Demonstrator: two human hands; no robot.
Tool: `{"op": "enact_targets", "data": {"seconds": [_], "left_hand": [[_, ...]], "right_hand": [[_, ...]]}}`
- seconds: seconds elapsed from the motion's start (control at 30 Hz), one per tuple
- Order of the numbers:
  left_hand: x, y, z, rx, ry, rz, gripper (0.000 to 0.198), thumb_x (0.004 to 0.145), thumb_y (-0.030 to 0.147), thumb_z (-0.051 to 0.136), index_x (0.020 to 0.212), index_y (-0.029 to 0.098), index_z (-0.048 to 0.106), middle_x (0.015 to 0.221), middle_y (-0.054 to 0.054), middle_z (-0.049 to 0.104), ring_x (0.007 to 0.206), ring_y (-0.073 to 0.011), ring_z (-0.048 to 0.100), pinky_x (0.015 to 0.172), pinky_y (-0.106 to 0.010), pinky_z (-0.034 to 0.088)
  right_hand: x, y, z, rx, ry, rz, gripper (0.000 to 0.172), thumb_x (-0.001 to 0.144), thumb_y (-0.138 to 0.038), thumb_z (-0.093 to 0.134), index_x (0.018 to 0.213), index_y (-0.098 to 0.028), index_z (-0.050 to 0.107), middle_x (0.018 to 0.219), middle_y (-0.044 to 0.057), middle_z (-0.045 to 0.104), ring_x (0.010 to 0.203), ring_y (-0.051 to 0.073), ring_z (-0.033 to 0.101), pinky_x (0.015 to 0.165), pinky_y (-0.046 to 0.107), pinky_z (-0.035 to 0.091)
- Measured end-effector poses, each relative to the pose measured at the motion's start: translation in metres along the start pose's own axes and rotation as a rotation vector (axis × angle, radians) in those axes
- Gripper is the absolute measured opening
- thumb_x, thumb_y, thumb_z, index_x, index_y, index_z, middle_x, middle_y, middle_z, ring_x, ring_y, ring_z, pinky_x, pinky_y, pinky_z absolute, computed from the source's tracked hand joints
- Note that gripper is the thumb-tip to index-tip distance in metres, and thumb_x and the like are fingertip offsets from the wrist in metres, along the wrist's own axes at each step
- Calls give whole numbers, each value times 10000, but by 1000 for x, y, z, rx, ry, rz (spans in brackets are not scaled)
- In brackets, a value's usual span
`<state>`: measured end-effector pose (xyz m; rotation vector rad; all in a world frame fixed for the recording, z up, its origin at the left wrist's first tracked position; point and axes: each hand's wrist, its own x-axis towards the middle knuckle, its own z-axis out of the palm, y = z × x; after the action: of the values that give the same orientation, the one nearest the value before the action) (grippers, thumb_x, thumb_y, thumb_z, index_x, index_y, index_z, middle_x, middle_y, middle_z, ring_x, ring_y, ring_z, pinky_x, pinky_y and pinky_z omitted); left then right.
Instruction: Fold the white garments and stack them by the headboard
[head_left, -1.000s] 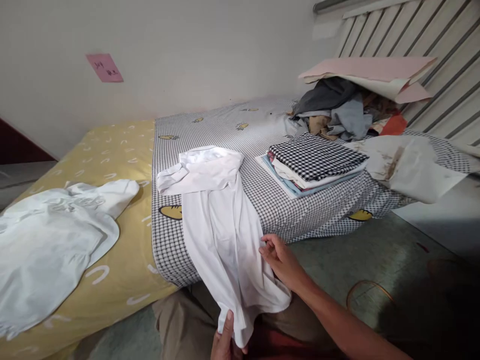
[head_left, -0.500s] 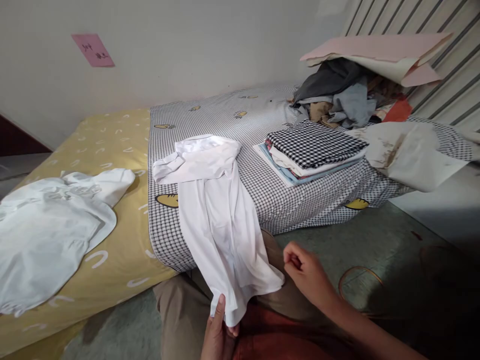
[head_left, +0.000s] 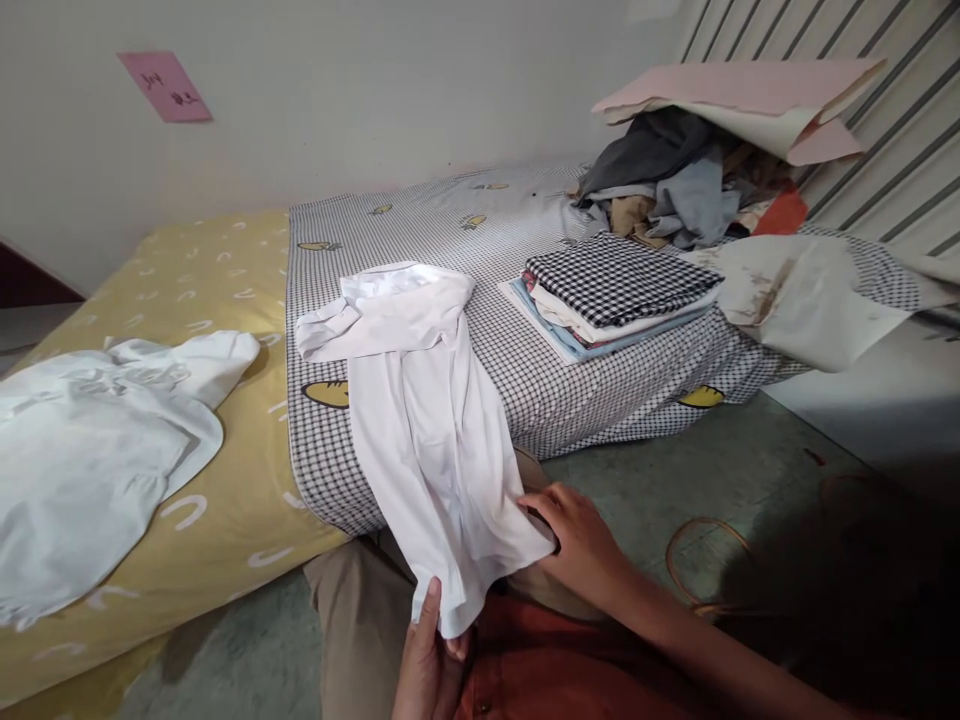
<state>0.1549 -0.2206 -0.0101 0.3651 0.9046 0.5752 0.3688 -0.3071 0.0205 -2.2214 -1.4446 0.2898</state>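
White cloth: the white garment [head_left: 427, 440] lay collar-end on the checked sheet [head_left: 525, 380], its hem hanging off the bed edge onto my lap.
Reason for lie: I judged that the bed carried its weight, so the hem could be held spread.
Left hand [head_left: 429, 660]: thumb and fingers were closed tight on the lowest hem corner.
Right hand [head_left: 581, 540]: fingers were curled nearly closed, pinching the hem's right corner.
Nearby: a folded stack [head_left: 615, 295] sat well apart on the same sheet.
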Motion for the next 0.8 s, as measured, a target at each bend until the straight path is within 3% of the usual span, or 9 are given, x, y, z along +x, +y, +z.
{"op": "enact_targets", "data": {"seconds": [0.07,0.13,0.27,0.4,0.5,0.67,0.73,0.8], "left_hand": [[0,-1,-2,7,-60,-24,414,712,480,832,661,190,541,474,83,415,478,-65,319,561,-247,425],[1,-2,-3,10,-80,-23,430,725,491,820,637,196,520,461,79,411,474,-66,305,561,-249,418],[0,-1,0,-7,-56,-21,424,726,465,826,632,201,507,462,80,402,480,-67,295,543,-240,395],[-1,-1,2,-31,-57,-23,412,724,445,831,640,201,510,459,83,398,475,-63,274,501,-225,346],[-2,-2,1,-27,-55,-22,428,729,464,821,629,203,497,451,84,397,470,-62,278,512,-221,359],[-1,-3,1,-28,-52,-31,446,712,481,829,609,205,494,432,86,395,449,-62,290,495,-219,355],[1,-4,-1,-27,-56,-33,449,701,490,836,603,204,503,430,87,399,440,-59,297,497,-220,368],[3,-7,-6,-3,-65,-33,486,689,535,830,570,203,497,402,88,375,413,-53,295,497,-227,389]], "right_hand": [[3,0,4,32,44,3,238,788,-137,630,1004,-225,677,931,53,624,920,230,580,821,352,425],[4,1,2,111,62,5,158,797,-138,599,921,-219,652,888,42,641,877,219,583,793,345,421],[3,1,-9,348,67,66,221,837,-233,550,1041,-228,634,971,50,678,886,219,603,820,363,456],[1,4,-11,485,58,153,232,889,-257,462,1037,-223,638,982,50,684,894,207,622,823,346,497],[0,8,-3,343,97,97,342,809,-191,550,1140,-226,627,960,46,664,866,205,615,803,344,506],[-2,5,7,20,190,-144,605,734,-55,571,1307,-246,562,1132,90,632,1075,257,596,910,409,484],[-1,0,8,-48,192,-232,574,715,-26,562,1249,-235,596,1105,93,638,1056,259,605,913,413,474],[1,-7,4,-24,184,-284,389,735,-36,548,1065,-223,638,954,57,663,920,225,631,847,368,483]]}}
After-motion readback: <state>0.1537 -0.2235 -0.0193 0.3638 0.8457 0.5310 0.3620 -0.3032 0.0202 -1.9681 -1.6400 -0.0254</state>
